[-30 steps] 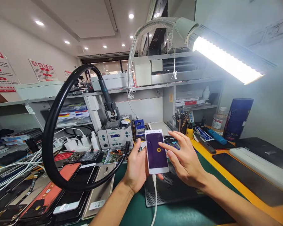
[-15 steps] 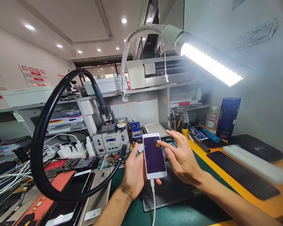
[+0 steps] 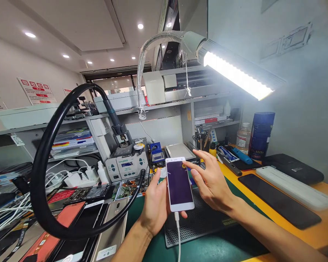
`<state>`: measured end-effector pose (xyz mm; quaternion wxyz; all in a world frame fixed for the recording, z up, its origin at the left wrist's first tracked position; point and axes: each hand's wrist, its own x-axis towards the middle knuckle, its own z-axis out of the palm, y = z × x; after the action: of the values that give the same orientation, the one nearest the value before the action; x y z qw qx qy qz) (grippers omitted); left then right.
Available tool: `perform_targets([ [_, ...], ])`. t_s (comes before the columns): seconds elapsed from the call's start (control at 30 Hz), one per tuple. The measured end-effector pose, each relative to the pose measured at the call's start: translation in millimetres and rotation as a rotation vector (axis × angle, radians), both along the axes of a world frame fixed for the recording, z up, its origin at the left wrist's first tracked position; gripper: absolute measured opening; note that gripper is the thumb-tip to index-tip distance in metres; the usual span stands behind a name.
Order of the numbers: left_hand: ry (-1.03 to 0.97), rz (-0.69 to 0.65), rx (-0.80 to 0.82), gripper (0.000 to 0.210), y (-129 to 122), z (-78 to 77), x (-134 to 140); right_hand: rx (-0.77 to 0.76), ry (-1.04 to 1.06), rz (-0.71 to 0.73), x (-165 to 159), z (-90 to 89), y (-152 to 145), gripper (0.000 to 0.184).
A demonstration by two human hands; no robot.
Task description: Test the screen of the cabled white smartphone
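Observation:
A white smartphone [image 3: 180,187] with a dark purplish screen stands tilted in my left hand [image 3: 155,203], whose palm is behind it and thumb lies along its left side. A white charging cable [image 3: 178,233] is plugged into its bottom edge. My right hand [image 3: 213,183] is open, its fingers apart, with the index fingertip at the upper right of the screen beside a small yellow round mark. Beneath the phone, a black perforated pad [image 3: 200,222] lies on the green mat [image 3: 158,247].
A thick black hose [image 3: 36,174] loops at left from a grey rework station [image 3: 128,163]. Several phones, among them a gold one [image 3: 113,225], lie at left. A bright lamp [image 3: 237,76] hangs overhead. At right are a dark phone-shaped slab [image 3: 278,200] and a long white case [image 3: 295,185].
The view has shifted slightly, so the surroundings sit a little further left. My left hand keeps its hold on the phone, and the right index finger stays at the screen's upper right.

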<state>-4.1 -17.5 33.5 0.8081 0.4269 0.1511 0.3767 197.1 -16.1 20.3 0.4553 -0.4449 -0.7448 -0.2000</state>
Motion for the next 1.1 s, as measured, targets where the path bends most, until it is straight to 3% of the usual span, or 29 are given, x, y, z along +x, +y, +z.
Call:
perform_targets([
  [1.1,0.012,-0.049,-0.015,0.071,-2.0,-2.0,1.4,0.018,-0.02,0.031,-1.7,4.1,-3.9,0.036],
])
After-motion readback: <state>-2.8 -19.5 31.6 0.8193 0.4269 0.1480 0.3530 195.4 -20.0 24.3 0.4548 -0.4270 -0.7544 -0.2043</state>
